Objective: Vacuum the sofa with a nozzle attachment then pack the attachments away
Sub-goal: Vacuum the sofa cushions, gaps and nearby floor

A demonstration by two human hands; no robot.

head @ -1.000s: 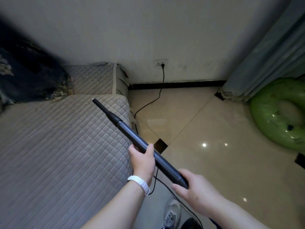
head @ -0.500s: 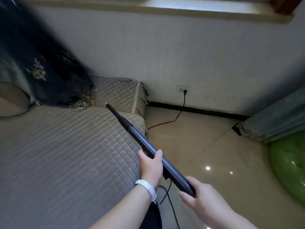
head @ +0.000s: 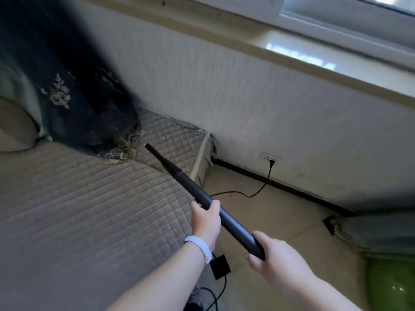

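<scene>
Two hands hold one long black vacuum tube (head: 203,197), which ends in a narrow nozzle (head: 160,158). The tube slants from the lower right up toward the sofa's far right corner. The nozzle tip sits over the quilted cover of the sofa (head: 78,209), just beside the lower corner of a dark embroidered cushion (head: 89,122); whether it touches the fabric cannot be told. The left hand (head: 206,221) has a closed grip round the middle of the tube, thumb over the top, just past the sofa's right edge. It wears a white wristband (head: 199,244). The right hand (head: 276,263) has its grip wrapped round the tube's near end, over the floor (head: 280,218). A black cord (head: 253,194) runs across the tiles from beside the sofa up to a plug in the wall socket (head: 271,157). Beyond it, a grey curtain (head: 381,234) bunches on the floor at the right. A green inflatable (head: 391,286) lies in the lower right corner. A window sill (head: 292,61) runs along the wall above.
</scene>
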